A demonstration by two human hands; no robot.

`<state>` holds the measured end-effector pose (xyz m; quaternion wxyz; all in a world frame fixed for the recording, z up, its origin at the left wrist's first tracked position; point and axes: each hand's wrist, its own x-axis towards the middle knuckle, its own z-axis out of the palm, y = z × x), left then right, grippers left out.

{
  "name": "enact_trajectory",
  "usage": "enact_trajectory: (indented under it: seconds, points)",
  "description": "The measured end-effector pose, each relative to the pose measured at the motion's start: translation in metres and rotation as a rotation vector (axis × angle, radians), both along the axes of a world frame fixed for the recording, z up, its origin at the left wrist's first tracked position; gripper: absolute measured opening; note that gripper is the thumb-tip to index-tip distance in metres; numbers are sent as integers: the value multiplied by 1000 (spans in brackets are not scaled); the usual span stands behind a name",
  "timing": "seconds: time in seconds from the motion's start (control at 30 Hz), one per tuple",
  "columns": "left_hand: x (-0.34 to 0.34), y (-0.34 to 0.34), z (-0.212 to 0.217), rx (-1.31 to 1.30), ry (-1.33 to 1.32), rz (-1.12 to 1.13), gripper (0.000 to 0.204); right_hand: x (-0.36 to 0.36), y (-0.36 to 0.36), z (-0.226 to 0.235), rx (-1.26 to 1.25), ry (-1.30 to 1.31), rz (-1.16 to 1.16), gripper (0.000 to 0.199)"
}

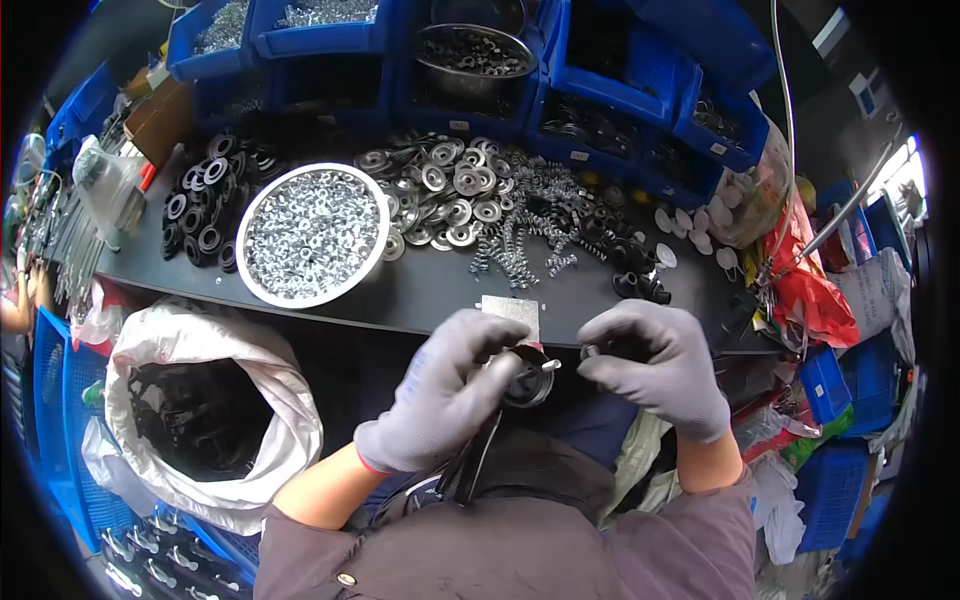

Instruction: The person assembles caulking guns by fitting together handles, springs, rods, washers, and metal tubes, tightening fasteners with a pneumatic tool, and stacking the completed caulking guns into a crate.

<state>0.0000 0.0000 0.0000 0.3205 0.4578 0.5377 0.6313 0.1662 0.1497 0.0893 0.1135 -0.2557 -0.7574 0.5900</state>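
Note:
My left hand (440, 395), in a grey work glove, is closed round a black round part (528, 388) with a light metal pin sticking out of it. A long dark bar slants down from below that hand toward my lap; whether it belongs to the round part I cannot tell. To the right, my right hand (665, 370), gloved alike, is apart from the part, thumb and fingers pinched. A small dark piece shows at its fingertips, too small to name. Just beyond the hands, a flat metal plate (512, 312) sits at the bench's front edge.
On the dark bench (420, 290) lie a white bowl (243, 262) of small metal nuts, black rings (208, 238), metal discs (458, 212), springs (512, 255) and black caps (640, 285). Blue bins (325, 42) line the back. A white sack (300, 420) of black parts stands left.

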Motion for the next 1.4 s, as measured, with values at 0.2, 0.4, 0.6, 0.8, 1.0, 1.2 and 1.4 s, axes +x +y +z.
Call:
enact_trajectory:
  seconds: [0.2, 0.4, 0.6, 0.8, 1.0, 1.2, 1.4]
  points:
    - [18, 15, -24, 254, 445, 87, 28, -17, 0, -5, 421, -93, 254, 21]
    - [25, 24, -48, 249, 335, 38, 19, -24, 4, -4, 508, -77, 366, 18]
    - [25, 25, -46, 261, 280, 34, 19, -22, 5, -16, 529, -25, 321, 19]
    - [26, 26, -47, 306, 297, 60, 21, -19, -8, -21, 615, -85, 156, 27]
    - [28, 28, -47, 283, 254, 28, 20, -19, -8, -21, 555, 67, 108, 40]
    - [26, 27, -52, 258, 307, 22, 17, -11, 1, -23, 393, 141, 270, 34]
    - [28, 28, -50, 288, 258, -15, 17, -3, 5, -23, 371, 205, 123, 20]
